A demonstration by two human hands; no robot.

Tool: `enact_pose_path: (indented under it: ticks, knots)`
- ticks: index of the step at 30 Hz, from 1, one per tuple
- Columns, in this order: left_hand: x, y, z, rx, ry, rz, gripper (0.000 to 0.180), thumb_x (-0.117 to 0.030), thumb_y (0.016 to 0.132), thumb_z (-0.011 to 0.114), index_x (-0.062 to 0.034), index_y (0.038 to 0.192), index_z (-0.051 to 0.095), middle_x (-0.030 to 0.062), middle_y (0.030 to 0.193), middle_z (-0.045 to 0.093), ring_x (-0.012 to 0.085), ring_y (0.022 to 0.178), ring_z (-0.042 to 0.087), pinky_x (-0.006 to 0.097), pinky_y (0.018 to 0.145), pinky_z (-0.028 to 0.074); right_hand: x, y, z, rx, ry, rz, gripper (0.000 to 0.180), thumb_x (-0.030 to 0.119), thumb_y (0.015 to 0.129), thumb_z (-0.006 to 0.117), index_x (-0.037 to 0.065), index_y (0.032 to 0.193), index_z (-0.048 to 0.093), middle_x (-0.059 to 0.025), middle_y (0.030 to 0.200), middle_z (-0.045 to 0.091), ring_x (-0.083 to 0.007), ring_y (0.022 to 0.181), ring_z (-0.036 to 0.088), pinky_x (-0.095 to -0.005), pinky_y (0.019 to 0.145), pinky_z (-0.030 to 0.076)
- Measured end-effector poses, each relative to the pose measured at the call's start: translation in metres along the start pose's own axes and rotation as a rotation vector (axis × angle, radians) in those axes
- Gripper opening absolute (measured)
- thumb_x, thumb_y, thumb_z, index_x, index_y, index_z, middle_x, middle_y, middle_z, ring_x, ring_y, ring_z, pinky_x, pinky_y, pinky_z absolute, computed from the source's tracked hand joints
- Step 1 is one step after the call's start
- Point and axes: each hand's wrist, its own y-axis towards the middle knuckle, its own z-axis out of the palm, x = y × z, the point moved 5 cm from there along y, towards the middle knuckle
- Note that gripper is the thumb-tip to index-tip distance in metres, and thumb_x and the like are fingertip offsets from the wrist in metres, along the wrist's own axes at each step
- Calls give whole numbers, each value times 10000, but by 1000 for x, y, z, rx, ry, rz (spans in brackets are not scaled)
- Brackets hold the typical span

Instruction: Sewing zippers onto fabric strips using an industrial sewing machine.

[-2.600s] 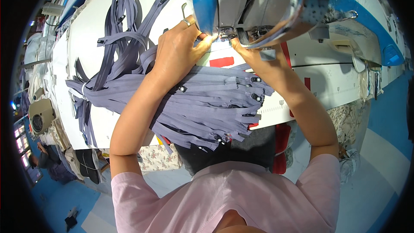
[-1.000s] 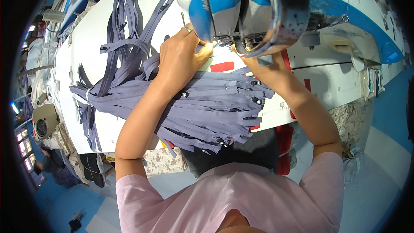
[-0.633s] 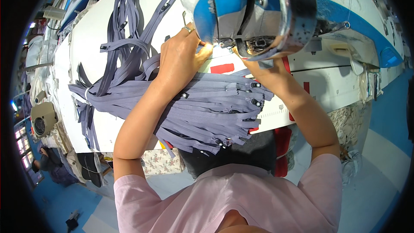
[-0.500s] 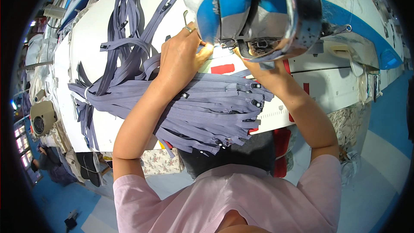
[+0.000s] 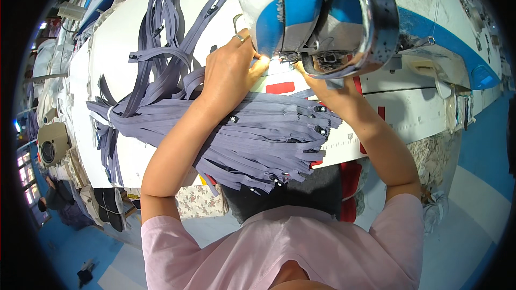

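Observation:
My left hand [image 5: 230, 70], with a ring on one finger, is closed with its fingertips beside the lit needle area of a white and blue sewing machine [image 5: 301, 8]. A grey-blue zipper [image 5: 192, 81] runs under this hand, and its far end is hidden. My right hand [image 5: 329, 87] reaches in from the other side; its fingers are mostly behind the machine head, so their grip is hidden. Below both hands lies a thick tied bundle of grey-blue zippers [image 5: 263, 134] with dark sliders, partly under my left forearm. More loose zippers [image 5: 161, 37] spread out farther back on the left.
The white machine table [image 5: 123, 169] carries red tape marks [image 5: 280, 87] and a printed ruler scale. A shiny metal guard [image 5: 371, 11] fronts the machine head. Floral cloth [image 5: 201, 202] hangs below the table edge. A person [image 5: 59, 200] is at the far left.
The view has shifted slightly, so the machine and zippers appear a little farther right. Both hands stay beside the needle area, with little visible movement.

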Motion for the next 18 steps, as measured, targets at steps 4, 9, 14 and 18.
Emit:
enact_pose_path:
  ticks: [4, 9, 14, 18]
  knots:
    - [1, 1, 2, 16, -36, 0, 186, -143, 811, 750, -6, 877, 642, 108, 947, 641, 324, 723, 678, 415, 618, 531, 1, 3, -11, 50, 57, 30, 407, 211, 976, 600, 139, 1377, 581, -144, 1367, 576, -355, 1319, 517, -574, 1105, 377]
    - [3, 3, 3, 22, -48, 3, 198, -150, 821, 745, 1, 861, 623, 121, 931, 632, 336, 713, 675, 420, 624, 539, 15, 21, -31, -46, -271, -30, 304, 216, 970, 571, 144, 1259, 635, -103, 1143, 653, -232, 1117, 621, -431, 945, 502]
    - [8, -4, -2, 14, -31, 48, 219, -182, 832, 736, -12, 818, 599, 135, 911, 630, 347, 707, 669, 435, 623, 530, 14, 27, -22, 85, 24, 52, 257, 239, 996, 536, 149, 1217, 632, -36, 1076, 658, -172, 1054, 635, -386, 890, 514]
    - [6, 1, 0, 5, -4, 18, 236, -176, 810, 732, -9, 884, 582, 141, 944, 610, 349, 755, 665, 451, 627, 523, 12, 13, -3, -13, -584, -54, 302, 331, 1016, 491, 229, 1269, 621, 44, 1171, 653, -137, 1158, 599, -452, 1116, 375]
